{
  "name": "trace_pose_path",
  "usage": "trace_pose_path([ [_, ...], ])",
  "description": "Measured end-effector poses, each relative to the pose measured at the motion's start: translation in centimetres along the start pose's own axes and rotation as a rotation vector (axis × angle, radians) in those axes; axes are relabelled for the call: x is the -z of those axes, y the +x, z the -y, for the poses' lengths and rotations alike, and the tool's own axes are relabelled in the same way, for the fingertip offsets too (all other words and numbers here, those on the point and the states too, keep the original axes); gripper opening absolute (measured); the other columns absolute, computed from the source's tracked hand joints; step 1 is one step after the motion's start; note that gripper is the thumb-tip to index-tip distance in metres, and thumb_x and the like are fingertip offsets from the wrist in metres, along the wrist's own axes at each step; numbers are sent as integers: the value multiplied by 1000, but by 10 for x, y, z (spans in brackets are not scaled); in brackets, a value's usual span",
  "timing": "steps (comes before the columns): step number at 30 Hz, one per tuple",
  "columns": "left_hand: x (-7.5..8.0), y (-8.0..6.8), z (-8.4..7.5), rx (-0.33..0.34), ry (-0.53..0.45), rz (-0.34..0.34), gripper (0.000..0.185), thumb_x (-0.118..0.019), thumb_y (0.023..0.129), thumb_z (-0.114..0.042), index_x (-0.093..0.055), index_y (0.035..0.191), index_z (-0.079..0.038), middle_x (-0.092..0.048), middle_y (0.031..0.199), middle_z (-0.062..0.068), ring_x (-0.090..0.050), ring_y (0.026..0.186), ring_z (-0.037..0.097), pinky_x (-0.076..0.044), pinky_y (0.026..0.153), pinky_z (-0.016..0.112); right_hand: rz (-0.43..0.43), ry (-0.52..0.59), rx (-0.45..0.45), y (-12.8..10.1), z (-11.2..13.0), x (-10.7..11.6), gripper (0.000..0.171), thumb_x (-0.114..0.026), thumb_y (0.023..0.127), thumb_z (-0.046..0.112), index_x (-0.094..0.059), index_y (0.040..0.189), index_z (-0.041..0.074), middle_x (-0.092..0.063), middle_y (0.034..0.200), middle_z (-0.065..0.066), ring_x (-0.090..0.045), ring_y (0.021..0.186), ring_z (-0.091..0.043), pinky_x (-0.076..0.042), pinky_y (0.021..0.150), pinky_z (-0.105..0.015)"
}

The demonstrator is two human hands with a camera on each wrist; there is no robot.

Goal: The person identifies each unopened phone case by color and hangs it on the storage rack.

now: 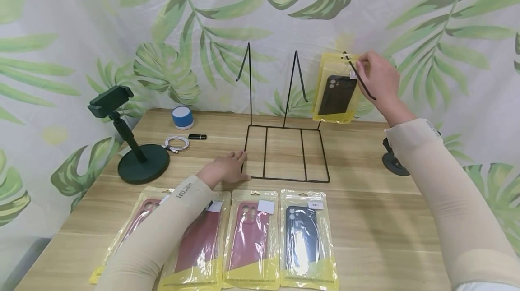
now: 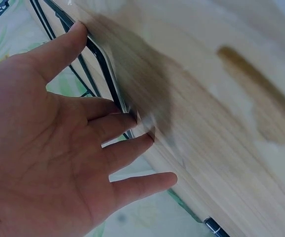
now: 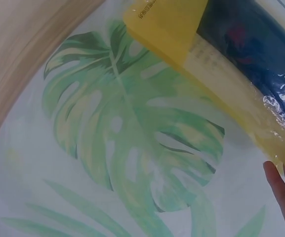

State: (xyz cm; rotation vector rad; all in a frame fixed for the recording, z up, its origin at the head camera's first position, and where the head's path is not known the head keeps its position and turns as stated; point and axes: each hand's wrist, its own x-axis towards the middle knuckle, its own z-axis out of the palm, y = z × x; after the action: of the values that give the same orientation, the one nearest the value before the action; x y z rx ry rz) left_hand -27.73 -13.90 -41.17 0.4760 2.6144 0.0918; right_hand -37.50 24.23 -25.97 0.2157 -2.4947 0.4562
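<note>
A black wire display rack [image 1: 284,151] stands on the wooden table [image 1: 365,219], with upright posts and hooks. My right hand [image 1: 375,76] is raised at the rack's right hook [image 1: 359,76] and pinches the top of a yellow packet holding a black phone case [image 1: 336,92]; the packet's yellow edge [image 3: 177,29] fills the right wrist view. My left hand [image 1: 227,169] lies flat on the table, fingers straight, touching the rack's base wire [image 2: 102,64] at its front left corner. Several packaged cases lie in a row near me: red ones [image 1: 249,237] and a dark one [image 1: 302,237].
A green phone stand [image 1: 138,155] is at the left. Behind it are a blue-and-white small speaker [image 1: 183,117], a coiled white cable [image 1: 176,143] and a black USB stick [image 1: 197,136]. A dark round base [image 1: 394,162] sits at the right. A leaf-print cloth hangs behind.
</note>
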Motion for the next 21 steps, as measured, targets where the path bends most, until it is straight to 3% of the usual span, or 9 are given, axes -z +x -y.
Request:
trace_pose_path([
  [8, 0, 1, 0, 4, -2, 0, 84, -52, 101, -48, -10, 159, -3, -10, 167, 15, -16, 152, 40, -26, 119, 59, 42, -29, -18, 7, -2, -2, 43, -34, 106, 38, -59, 121, 6, -69, 116, -18, -63, 96, -37, -44, 68, -48],
  [15, 0, 1, -1, 6, -5, 10, 84, -50, 101, -49, -9, 159, -4, -9, 167, 14, -15, 152, 39, -24, 119, 61, 72, -45, -35, 9, -1, 0, 44, -35, 106, 39, -59, 123, 6, -66, 123, -19, -62, 103, -40, -48, 75, -56],
  [21, 0, 0, 0, 5, -6, 5, 84, -51, 101, -48, -11, 159, -3, -10, 167, 15, -16, 152, 40, -25, 119, 59, 17, -34, 17, 7, -1, 6, 40, -43, 105, 34, -59, 125, 3, -61, 128, -21, -58, 110, -41, -48, 82, -59],
])
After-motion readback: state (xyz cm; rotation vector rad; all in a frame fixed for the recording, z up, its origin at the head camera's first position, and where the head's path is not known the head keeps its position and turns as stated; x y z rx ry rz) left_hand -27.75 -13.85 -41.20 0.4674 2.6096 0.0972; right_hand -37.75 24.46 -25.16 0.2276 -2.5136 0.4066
